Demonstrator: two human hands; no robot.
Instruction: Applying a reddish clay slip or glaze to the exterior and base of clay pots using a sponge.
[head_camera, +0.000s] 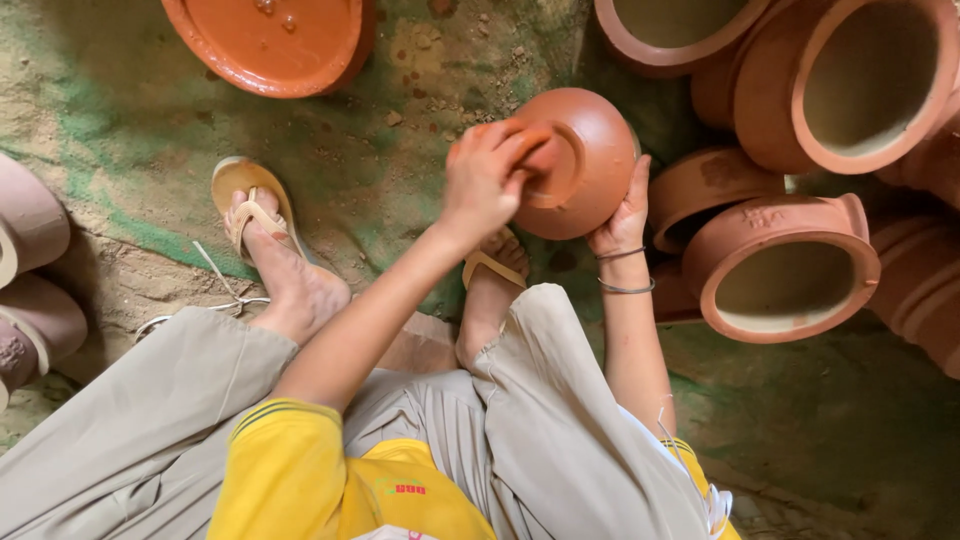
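A round terracotta clay pot (590, 150) is tilted on its side above my feet, its base facing me. My left hand (485, 180), fingers stained orange, presses a small orange cloth or pad (532, 150) against the pot's base. My right hand (625, 215), with thin bangles on the wrist, cups the pot's right side and holds it up. What exactly the pad is made of I cannot tell.
A shallow dish of wet orange slip (275, 45) sits on the ground at the top left. Several terracotta pots (785, 275) lie on their sides to the right, one larger (865, 85). Pale pots (30, 225) lie at the left. My sandalled feet (265, 235) rest on green sandy ground.
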